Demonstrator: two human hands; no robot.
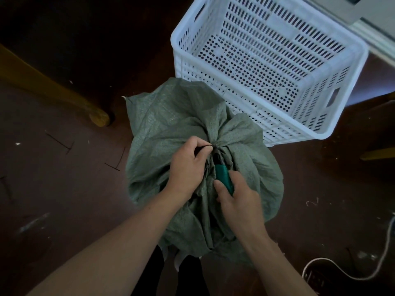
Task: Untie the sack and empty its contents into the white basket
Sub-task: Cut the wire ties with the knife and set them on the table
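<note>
One sack, left hand on its tie, right hand round teal tool

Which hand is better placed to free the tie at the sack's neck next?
Right. The right hand grips a green-handled tool, its dark tip pointing at the tie on the sack; the left hand only pinches that tie, so it likely just steadies.

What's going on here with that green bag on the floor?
A person is working on the tied neck of a green sack on the floor. The left hand pinches the thin dark tie at the knot, while the right hand grips a green-handled tool pointed at it, probably to cut or loosen it. The sack is not yet open, and the white basket just beyond holds nothing.
</note>
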